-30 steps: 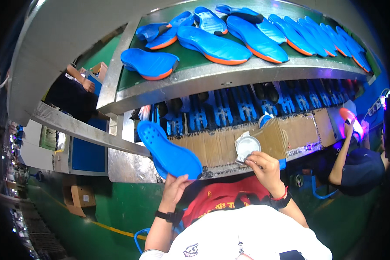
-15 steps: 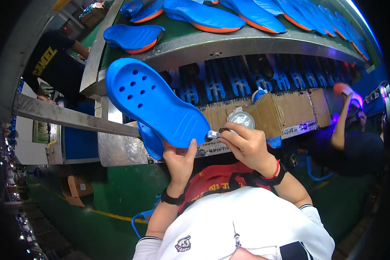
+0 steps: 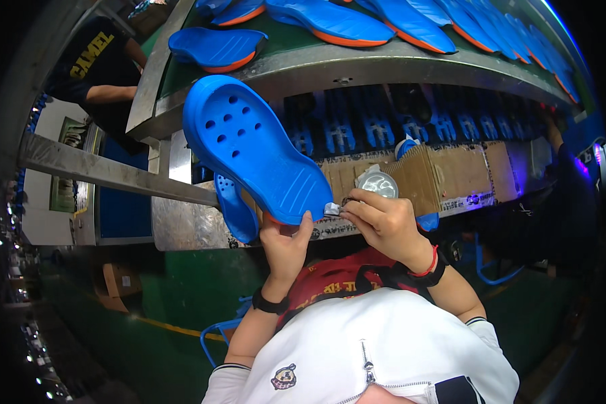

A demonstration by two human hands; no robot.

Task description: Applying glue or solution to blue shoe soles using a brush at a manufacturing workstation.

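Note:
A blue foam clog (image 3: 266, 158) with round holes in its toe part is tilted up in front of me, toe to the upper left. My left hand (image 3: 284, 252) grips it by the heel, where a bit of orange sole shows between the fingers. In my right hand (image 3: 392, 229) is pinched a small tool with a pale, wrapped-looking tip (image 3: 331, 209); its exact kind is unclear. That tip sits right beside the clog's heel edge. A round metal tin (image 3: 378, 184) stands just beyond my right fingers. Behind the held clog, another blue clog (image 3: 236, 210) is partly hidden.
Blue clogs with orange soles (image 3: 330, 23) line the green-topped shelf (image 3: 296, 74) above. Beneath it lie dark and blue shoe-like pieces (image 3: 377, 131). Cardboard (image 3: 461, 172) covers the bench. A metal bar (image 3: 114, 174) crosses at left, near a person (image 3: 91, 67); another person (image 3: 549, 215) is at right.
The clog has tipped slightly more upright and shifted a little right in view; the tool stays at its heel. At right, the co-worker's arm and the pinkish item it held have moved away.

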